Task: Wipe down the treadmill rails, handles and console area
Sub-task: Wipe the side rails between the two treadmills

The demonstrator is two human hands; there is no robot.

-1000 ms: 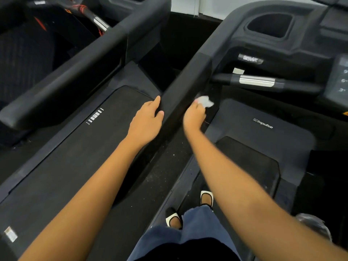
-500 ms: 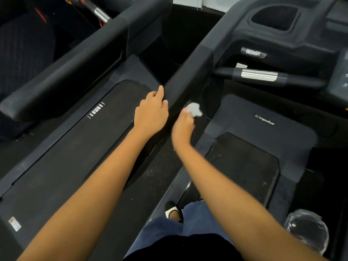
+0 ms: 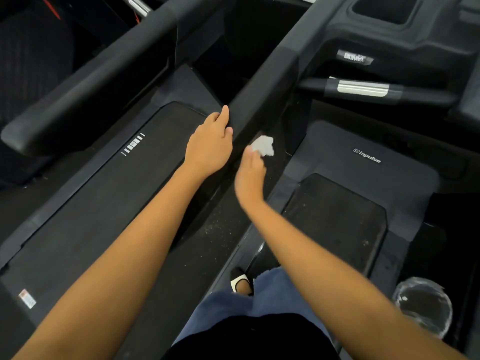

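Pinching a small white wipe (image 3: 263, 146) in my right hand (image 3: 250, 175), left hand (image 3: 210, 148) resting relaxed on the rail (image 3: 262, 100), I am risking it slipping free mid-stroke, so little being gripped.

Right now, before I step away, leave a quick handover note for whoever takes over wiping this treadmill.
Left hand: open, resting against the outer side of the black padded side rail, near its lower end.
Right hand: pinching the crumpled white wipe at the rail's inner side, by the same end; the hand is blurred.
Done: cannot be judged; no surface shows a wiped mark.
Left: probably the rest of this rail, the black handle with a silver plate, and the black console.
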